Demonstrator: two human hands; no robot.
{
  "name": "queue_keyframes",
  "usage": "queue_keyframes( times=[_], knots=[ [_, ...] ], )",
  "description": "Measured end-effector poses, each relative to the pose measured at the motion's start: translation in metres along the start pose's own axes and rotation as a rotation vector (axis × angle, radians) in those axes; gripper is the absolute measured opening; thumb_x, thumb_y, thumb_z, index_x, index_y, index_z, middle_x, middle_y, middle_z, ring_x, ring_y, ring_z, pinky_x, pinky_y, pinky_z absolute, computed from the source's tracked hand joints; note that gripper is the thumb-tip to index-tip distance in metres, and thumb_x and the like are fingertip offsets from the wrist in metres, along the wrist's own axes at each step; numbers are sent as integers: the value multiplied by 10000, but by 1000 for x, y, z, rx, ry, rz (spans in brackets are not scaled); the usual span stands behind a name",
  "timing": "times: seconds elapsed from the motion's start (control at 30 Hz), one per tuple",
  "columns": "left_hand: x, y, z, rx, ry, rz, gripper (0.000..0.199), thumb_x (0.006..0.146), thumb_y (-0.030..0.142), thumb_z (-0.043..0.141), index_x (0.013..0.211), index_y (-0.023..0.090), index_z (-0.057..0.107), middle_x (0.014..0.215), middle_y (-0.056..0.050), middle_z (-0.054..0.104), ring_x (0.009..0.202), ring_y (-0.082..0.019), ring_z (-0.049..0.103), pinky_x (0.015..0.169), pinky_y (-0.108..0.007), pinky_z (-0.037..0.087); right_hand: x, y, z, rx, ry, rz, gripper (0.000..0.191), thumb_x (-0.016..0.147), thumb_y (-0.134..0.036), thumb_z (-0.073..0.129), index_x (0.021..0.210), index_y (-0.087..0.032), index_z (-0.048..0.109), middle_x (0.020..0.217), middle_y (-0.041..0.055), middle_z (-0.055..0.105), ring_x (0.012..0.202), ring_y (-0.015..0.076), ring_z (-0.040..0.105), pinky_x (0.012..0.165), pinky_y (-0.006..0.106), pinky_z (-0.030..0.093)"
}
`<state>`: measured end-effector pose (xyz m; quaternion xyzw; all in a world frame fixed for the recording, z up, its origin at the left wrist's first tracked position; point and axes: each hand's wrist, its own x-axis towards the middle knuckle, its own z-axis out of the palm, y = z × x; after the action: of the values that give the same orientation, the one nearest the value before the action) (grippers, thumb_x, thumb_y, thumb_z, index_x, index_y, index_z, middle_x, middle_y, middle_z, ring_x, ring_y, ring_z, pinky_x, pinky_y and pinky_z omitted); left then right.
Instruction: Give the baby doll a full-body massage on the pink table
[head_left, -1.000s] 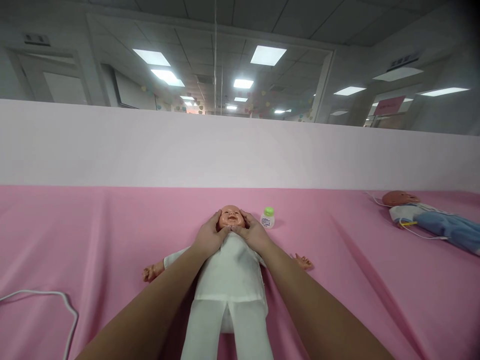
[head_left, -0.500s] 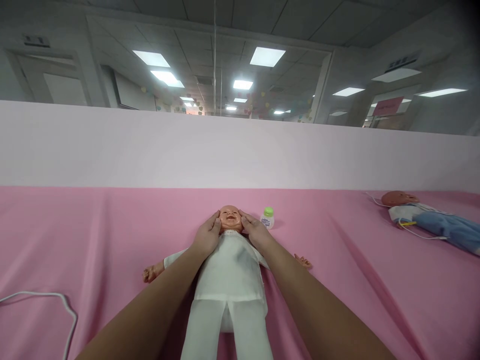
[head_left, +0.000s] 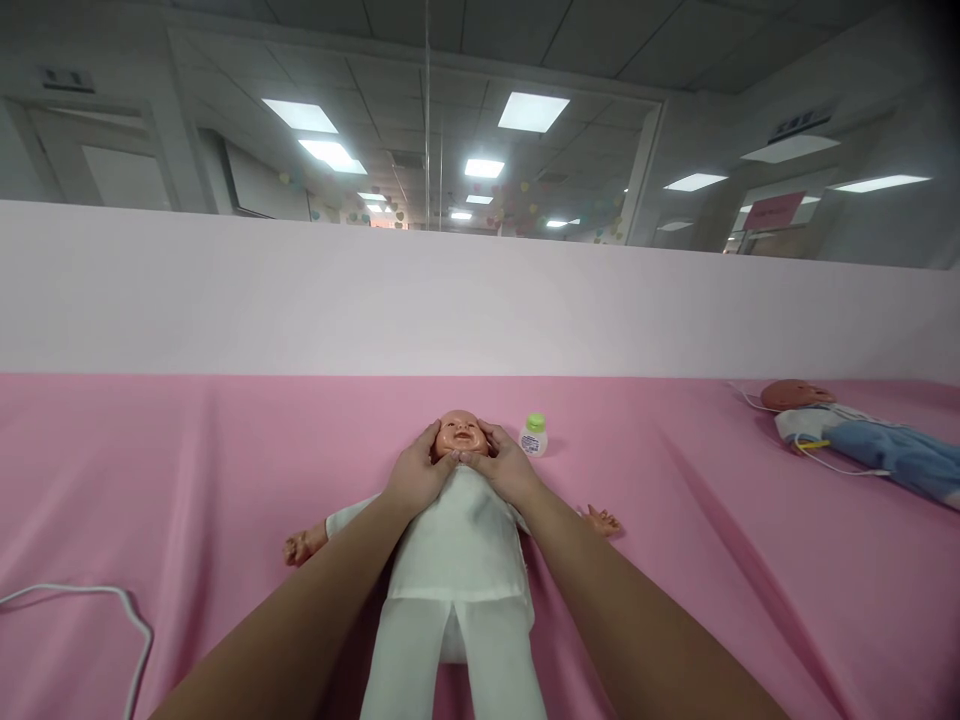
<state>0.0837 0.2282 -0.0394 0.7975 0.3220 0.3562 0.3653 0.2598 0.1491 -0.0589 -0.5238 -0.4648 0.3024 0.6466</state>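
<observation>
A baby doll (head_left: 465,545) in a white top and white trousers lies on its back, its arms spread and its head at the far end. My left hand (head_left: 418,472) cups the left side of the doll's head, and my right hand (head_left: 513,468) cups the other side. Both thumbs rest at the doll's chin, their tips close together. The outer fingers lie along the cheeks and sides of the head, partly hidden. Just right of my right hand stands a small clear bottle (head_left: 533,441) with a green cap and a printed label.
Pink cloth (head_left: 247,480) with folds covers the table. A second doll (head_left: 862,440) in blue and white lies at the far right, with thin white tubing about it. At lower left runs a white cable (head_left: 97,588). A low white wall (head_left: 480,305) under glass borders the back.
Both thumbs have moved inward and down, from the doll's cheeks to its chin. The fingers stay at the sides of the head. The bottle and the doll's body keep their places.
</observation>
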Motion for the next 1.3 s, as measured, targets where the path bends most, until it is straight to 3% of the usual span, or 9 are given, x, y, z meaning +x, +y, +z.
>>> queue_keyframes(
  times=[0.3,0.4,0.53,0.7,0.9,1.13,1.3],
  knots=[
    [1,-7,1,-71,23,-26,735,975,532,529,1589,150,400,1586,-123,479,1464,-280,457,1227,-401,326,3,1,-7,-2,-74,8,784,833,-557,780,1509,-267,510,1551,56,524,1430,274,503,1222,468,383],
    [4,-11,2,-119,36,-26,699,999,550,483,1569,148,436,1598,-110,466,1481,-258,434,1244,-389,297,4,2,-6,76,-79,47,731,850,-600,746,1482,-290,548,1524,33,555,1393,276,546,1205,470,412],
    [5,-12,2,-170,37,-50,686,989,611,488,1535,195,494,1572,-89,505,1461,-259,462,1217,-381,347,4,1,-4,183,-70,97,705,847,-600,743,1458,-290,576,1453,43,623,1295,287,632,1152,481,477],
    [1,-3,-1,-124,22,-45,799,905,624,632,1555,192,462,1502,-109,582,1369,-295,565,1152,-400,432,2,-3,-4,14,-51,31,740,810,-550,798,1461,-287,563,1494,48,587,1384,279,550,1190,463,426],
    [-1,4,-2,-89,4,-40,843,817,547,751,1540,208,483,1460,-98,624,1313,-305,609,1108,-403,477,0,-2,-2,-85,-20,9,867,710,-484,887,1472,-282,527,1428,88,629,1302,282,608,1146,467,465],
    [-2,4,-2,-65,20,-21,815,862,486,699,1569,177,437,1519,-112,564,1380,-298,551,1154,-399,430,-1,-3,-1,-70,-34,-20,849,705,-438,896,1455,-280,531,1438,86,621,1296,274,612,1123,452,485],
    [-2,0,-2,-94,11,-21,799,912,504,635,1583,136,407,1546,-125,530,1410,-296,520,1168,-385,414,0,0,-4,-133,-52,-28,781,828,-464,793,1518,-276,480,1527,68,549,1380,257,549,1181,435,433]
  ],
)
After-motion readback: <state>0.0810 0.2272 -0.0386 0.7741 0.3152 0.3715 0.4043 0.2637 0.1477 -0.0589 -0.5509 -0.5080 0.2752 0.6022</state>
